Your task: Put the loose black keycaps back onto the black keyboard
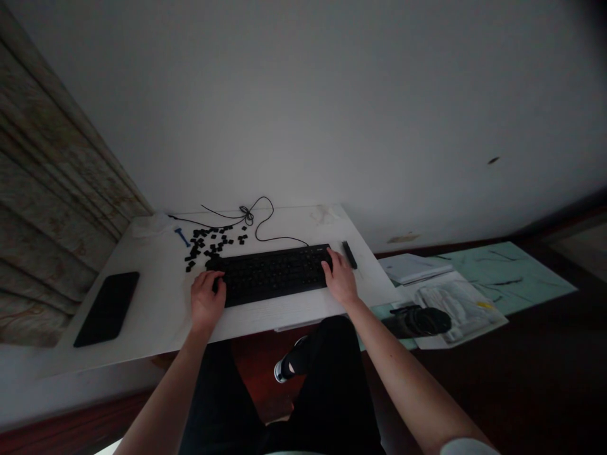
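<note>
A black keyboard (272, 275) lies across a white table (156, 316), its cable looping toward the wall. My left hand (207, 298) grips the keyboard's left end, fingers curled over the edge. At the opposite end, my right hand (339, 278) closes its fingers around the keyboard's right end. Several loose black keycaps (208, 243) are scattered behind the keyboard's left part. A small blue tool (181, 236) lies left of the keycaps.
A black phone (107, 308) lies on the table's left side near a curtain. A thin black bar (349, 254) sits right of the keyboard. On the floor to the right are papers, a white notebook (412, 266) and a dark round object (417, 321).
</note>
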`<action>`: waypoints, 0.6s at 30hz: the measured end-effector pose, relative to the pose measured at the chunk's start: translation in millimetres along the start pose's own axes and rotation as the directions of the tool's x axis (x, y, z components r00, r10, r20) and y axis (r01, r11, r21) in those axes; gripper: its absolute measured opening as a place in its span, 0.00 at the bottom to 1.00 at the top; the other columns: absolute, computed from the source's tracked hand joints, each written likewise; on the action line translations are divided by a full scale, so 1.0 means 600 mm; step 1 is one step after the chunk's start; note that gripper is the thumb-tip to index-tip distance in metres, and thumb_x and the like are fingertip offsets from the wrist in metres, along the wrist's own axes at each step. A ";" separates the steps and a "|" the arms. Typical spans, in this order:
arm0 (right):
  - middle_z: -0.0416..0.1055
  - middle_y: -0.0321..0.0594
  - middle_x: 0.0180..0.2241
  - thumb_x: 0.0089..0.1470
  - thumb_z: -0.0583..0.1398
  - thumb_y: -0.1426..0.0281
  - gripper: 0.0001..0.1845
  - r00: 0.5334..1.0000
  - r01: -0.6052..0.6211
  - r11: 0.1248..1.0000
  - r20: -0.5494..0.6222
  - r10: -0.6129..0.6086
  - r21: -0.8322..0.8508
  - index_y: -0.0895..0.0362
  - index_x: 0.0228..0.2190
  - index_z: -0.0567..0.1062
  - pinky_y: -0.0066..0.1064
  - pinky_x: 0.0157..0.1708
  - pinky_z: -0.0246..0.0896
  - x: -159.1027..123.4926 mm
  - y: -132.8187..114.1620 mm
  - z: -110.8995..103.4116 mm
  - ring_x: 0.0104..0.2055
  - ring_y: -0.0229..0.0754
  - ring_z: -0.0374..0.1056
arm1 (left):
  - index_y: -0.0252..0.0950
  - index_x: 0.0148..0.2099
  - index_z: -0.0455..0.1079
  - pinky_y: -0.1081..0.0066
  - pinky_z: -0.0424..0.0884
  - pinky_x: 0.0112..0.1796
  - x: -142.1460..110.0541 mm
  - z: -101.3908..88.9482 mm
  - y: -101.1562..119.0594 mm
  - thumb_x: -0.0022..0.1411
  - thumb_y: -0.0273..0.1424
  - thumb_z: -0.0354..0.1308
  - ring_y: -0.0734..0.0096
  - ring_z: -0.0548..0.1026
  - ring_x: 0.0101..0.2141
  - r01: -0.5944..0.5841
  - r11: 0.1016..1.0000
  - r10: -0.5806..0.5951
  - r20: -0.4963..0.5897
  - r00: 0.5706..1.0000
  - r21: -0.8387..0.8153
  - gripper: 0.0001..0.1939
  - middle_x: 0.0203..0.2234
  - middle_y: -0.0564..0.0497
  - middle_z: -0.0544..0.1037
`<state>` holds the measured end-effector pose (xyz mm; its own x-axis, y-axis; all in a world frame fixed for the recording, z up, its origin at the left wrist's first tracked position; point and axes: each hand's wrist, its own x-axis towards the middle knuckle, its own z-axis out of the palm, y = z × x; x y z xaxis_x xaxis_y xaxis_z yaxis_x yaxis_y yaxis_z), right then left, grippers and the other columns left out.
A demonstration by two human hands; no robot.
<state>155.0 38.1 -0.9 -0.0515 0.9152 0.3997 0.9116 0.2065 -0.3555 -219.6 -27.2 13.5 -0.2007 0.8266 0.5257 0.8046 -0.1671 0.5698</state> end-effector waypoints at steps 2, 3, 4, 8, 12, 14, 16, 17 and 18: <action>0.67 0.57 0.56 0.67 0.46 0.57 0.30 0.999 -0.008 1.000 -0.034 0.009 0.013 0.60 0.61 0.65 0.51 0.56 0.61 -0.003 -0.006 0.005 0.60 0.55 0.63 | 0.39 0.43 0.72 0.54 0.70 0.52 -0.001 -0.001 0.003 0.63 0.28 0.51 0.57 0.74 0.46 0.023 1.000 -0.023 0.006 1.000 -0.007 0.10 0.41 0.45 0.76; 0.67 0.58 0.57 0.66 0.47 0.56 0.30 0.999 -0.009 1.000 -0.046 0.010 0.015 0.60 0.60 0.65 0.51 0.56 0.61 -0.004 -0.008 0.007 0.60 0.56 0.63 | 0.39 0.43 0.72 0.54 0.70 0.52 -0.002 -0.001 0.005 0.63 0.28 0.51 0.57 0.74 0.46 0.030 1.000 -0.030 0.013 0.999 -0.009 0.10 0.40 0.45 0.76; 0.66 0.58 0.57 0.66 0.47 0.56 0.30 0.999 -0.008 1.000 -0.053 0.009 0.015 0.61 0.60 0.66 0.51 0.56 0.61 -0.005 -0.009 0.009 0.60 0.57 0.62 | 0.39 0.42 0.72 0.54 0.70 0.51 -0.002 -0.001 0.006 0.63 0.28 0.51 0.57 0.74 0.45 0.035 0.999 -0.035 0.018 0.999 -0.011 0.10 0.40 0.45 0.76; 0.67 0.59 0.56 0.66 0.47 0.55 0.29 0.999 -0.008 1.000 -0.046 0.009 0.005 0.61 0.57 0.68 0.52 0.55 0.61 -0.006 -0.011 0.013 0.59 0.58 0.63 | 0.38 0.42 0.72 0.55 0.71 0.51 0.006 0.000 -0.002 0.63 0.28 0.51 0.59 0.74 0.45 0.075 0.997 -0.075 0.001 0.997 -0.037 0.10 0.40 0.46 0.75; 0.68 0.59 0.55 0.66 0.47 0.55 0.29 0.999 -0.021 1.000 -0.039 0.021 0.010 0.61 0.57 0.69 0.53 0.53 0.61 -0.007 -0.010 0.015 0.58 0.59 0.64 | 0.37 0.45 0.72 0.55 0.69 0.54 0.051 -0.013 -0.045 0.62 0.25 0.49 0.58 0.73 0.48 0.078 0.997 -0.078 0.010 0.997 0.026 0.13 0.44 0.44 0.74; 0.68 0.60 0.55 0.66 0.47 0.55 0.28 0.999 -0.020 1.000 -0.047 0.021 0.019 0.61 0.56 0.69 0.53 0.53 0.61 -0.007 -0.009 0.016 0.57 0.59 0.64 | 0.37 0.49 0.72 0.54 0.66 0.57 0.084 -0.024 -0.073 0.59 0.22 0.48 0.57 0.71 0.52 0.038 0.992 -0.049 0.091 0.995 0.117 0.18 0.48 0.42 0.73; 0.69 0.60 0.54 0.66 0.47 0.55 0.28 0.998 -0.017 1.000 -0.055 0.018 0.025 0.61 0.55 0.70 0.53 0.53 0.61 -0.007 -0.008 0.016 0.57 0.59 0.64 | 0.36 0.52 0.72 0.55 0.65 0.58 0.117 -0.032 -0.100 0.57 0.20 0.49 0.56 0.69 0.55 -0.025 0.983 -0.020 0.239 0.971 0.184 0.22 0.52 0.41 0.72; 0.69 0.59 0.54 0.66 0.47 0.55 0.28 0.998 -0.017 1.000 -0.058 0.018 0.026 0.61 0.54 0.70 0.53 0.53 0.61 -0.007 -0.008 0.017 0.56 0.59 0.65 | 0.36 0.53 0.72 0.56 0.65 0.58 0.132 -0.035 -0.110 0.57 0.20 0.49 0.56 0.69 0.55 -0.062 0.977 -0.007 0.323 0.946 0.204 0.23 0.53 0.42 0.72; 0.69 0.59 0.53 0.66 0.47 0.55 0.28 0.998 -0.019 1.000 -0.062 0.020 0.025 0.60 0.54 0.70 0.53 0.53 0.61 -0.007 -0.008 0.017 0.56 0.59 0.65 | 0.36 0.54 0.72 0.57 0.65 0.58 0.144 -0.037 -0.119 0.58 0.21 0.50 0.57 0.69 0.55 -0.099 0.970 0.001 0.401 0.916 0.222 0.23 0.53 0.42 0.72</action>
<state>146.7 36.6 -9.5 -0.0080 0.8961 0.4437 0.9020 0.1980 -0.3836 -306.8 44.2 32.4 0.0412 0.9725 0.2293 0.9245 -0.1242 0.3605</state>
